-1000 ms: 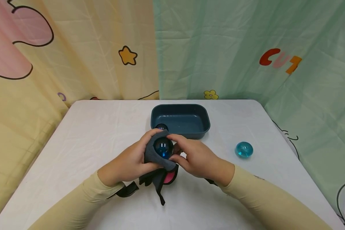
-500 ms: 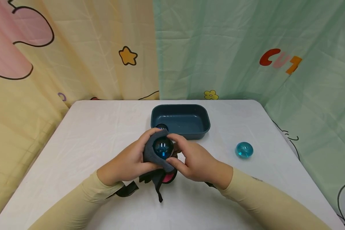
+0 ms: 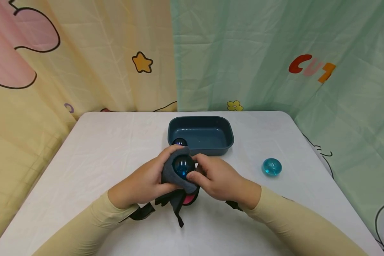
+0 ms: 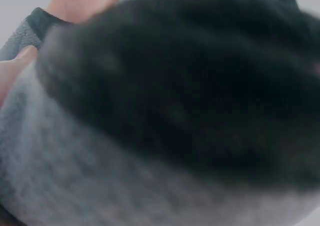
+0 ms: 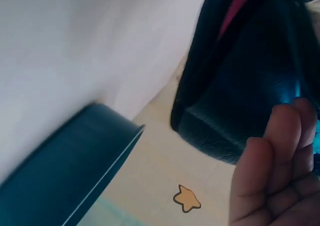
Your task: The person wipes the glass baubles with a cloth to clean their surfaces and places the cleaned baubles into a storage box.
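Both half-curled, left fingers (image 3: 167,153) round grey pouch (image 3: 169,174), right fingers (image 3: 206,163) pinching blue ball (image 3: 183,165)

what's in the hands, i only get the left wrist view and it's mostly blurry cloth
Observer: The head view shows a dark glossy ball in the mouth of the grey fabric pouch.
Operator: is the right hand on it too
Observer: Yes, the right hand has its thumb against the ball's near right side.
Operator: any other ball lying around
Observer: A see-through teal ball rests on the white table, off to the right of the right hand.
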Tool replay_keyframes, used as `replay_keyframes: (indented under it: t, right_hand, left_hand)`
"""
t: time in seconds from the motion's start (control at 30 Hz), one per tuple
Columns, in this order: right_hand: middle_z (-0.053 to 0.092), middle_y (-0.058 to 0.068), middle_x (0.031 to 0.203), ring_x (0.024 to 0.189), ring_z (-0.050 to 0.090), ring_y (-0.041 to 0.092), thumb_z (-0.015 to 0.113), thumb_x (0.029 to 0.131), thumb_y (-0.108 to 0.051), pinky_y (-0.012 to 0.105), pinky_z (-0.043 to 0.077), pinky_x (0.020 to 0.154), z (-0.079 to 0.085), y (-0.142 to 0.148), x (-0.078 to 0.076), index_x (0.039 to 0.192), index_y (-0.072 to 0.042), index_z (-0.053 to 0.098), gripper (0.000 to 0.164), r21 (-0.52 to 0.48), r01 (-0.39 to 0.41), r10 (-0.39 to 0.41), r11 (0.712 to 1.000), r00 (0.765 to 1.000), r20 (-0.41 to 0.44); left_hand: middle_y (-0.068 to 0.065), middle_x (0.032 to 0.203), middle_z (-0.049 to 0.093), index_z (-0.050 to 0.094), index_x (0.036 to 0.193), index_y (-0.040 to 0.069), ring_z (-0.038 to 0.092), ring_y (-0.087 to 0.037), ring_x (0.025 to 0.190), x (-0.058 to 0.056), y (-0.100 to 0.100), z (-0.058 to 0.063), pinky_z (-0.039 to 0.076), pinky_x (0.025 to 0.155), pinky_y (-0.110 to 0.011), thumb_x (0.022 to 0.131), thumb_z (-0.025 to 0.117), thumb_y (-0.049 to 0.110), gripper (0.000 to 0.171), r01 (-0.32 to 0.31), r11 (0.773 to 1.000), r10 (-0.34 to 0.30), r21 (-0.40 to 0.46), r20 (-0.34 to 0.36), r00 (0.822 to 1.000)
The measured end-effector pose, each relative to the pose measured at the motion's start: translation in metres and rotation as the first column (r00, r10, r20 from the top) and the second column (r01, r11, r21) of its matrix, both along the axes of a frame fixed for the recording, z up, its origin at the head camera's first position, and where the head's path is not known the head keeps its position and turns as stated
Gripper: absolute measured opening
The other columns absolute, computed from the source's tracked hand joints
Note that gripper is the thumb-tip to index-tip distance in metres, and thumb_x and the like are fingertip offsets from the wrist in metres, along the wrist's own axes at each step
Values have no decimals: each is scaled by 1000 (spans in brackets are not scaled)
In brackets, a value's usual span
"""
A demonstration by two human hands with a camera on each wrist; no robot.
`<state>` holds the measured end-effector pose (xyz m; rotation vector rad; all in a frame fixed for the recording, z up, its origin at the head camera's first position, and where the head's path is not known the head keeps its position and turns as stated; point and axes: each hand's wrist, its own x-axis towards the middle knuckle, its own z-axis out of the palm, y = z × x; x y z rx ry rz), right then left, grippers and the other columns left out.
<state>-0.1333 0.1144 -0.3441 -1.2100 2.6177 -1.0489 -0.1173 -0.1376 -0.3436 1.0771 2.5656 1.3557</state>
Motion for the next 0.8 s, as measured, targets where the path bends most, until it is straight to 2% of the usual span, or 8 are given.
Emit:
replay_keyframes:
  t: [0.1,0.2,0.37,0.47,0.57,0.67,0.73,0.8]
  right_hand:
    - [68,-5,77,64,55,1,64,107,-28,25,50,58,1,-1,2,124,-1,62,32,-23,24,-22,999,997,79]
    - [73,-3,90,75,63,2,66,105,-28,24,55,68,2,-2,4,130,-2,60,36,-26,34,-32,999,998,59]
    - [75,4,117,102,73,10,74,101,-22,31,60,90,2,-2,5,150,-2,41,62,-29,-23,20,999,996,-86]
    - [76,6,118,103,75,14,75,99,-18,34,61,91,3,-2,4,152,-1,38,66,6,-43,43,999,983,-180]
    - [77,4,112,98,75,13,75,99,-18,33,61,89,4,-2,4,149,0,42,63,45,-33,42,998,974,-225]
    - [78,1,102,88,72,8,73,101,-20,27,60,80,3,-2,4,146,1,44,57,44,-26,33,999,986,-163]
    - [77,-1,91,76,67,5,68,104,-19,25,56,69,2,-2,4,141,2,47,48,1,-28,28,1000,998,-50]
    - [74,-2,82,67,60,2,63,107,-19,23,50,60,0,-3,5,135,2,51,37,-50,-4,7,999,998,70]
  left_hand:
    - [0,138,64,31,158,24,64,-15,120,0,0,-2,53,108,-42,91,85,18,87,-2,1000,2,-8,-6,1000]
    - [-1,140,63,31,159,23,63,-16,123,0,0,-3,52,109,-40,91,85,16,87,2,1000,-2,16,3,1000]
    - [-5,146,60,29,161,16,63,-19,127,-2,-3,-2,52,109,-36,89,85,8,91,-10,999,8,53,26,1000]
    - [-5,149,59,28,161,15,63,-19,128,-2,-4,-2,52,110,-34,90,84,8,91,-6,998,3,59,47,999]
    - [-3,147,60,28,161,20,64,-17,126,-1,-4,-2,51,111,-35,91,84,12,90,8,999,-11,53,53,999]
    - [-1,142,62,29,160,23,64,-15,121,0,-4,-3,52,109,-37,92,83,16,87,10,1000,-11,20,28,1000]
    - [0,139,63,29,159,24,64,-14,120,1,-3,-2,53,108,-38,92,84,18,86,2,1000,-2,-6,14,1000]
    - [2,137,64,30,159,24,64,-13,118,2,-3,-2,53,107,-39,92,84,19,86,-5,1000,5,-29,4,1000]
